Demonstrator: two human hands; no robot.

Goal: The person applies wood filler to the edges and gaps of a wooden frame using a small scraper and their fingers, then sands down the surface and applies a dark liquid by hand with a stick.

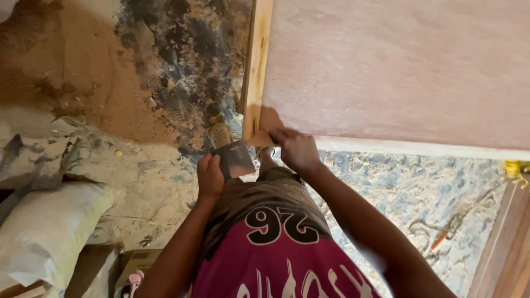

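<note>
Two hands worked at the near corner of a reddish plywood panel (397,66). Left hand (210,177) gripped a flat dark scraper blade (236,159), held just below that corner. Right hand (297,149) pressed, fingers curled, on the panel's pale wooden edge strip (255,72); whether it held anything could not be told.

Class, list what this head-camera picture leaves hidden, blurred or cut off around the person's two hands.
- Right hand: motion-blurred fingertips; grip at the pale plywood panel corner unclear.
- Flat dark rectangular piece in the left hand: blurred, kind unclear.
- Orange-handled tool on the ground: too small.
- White sack: cut off by the left edge.
</note>
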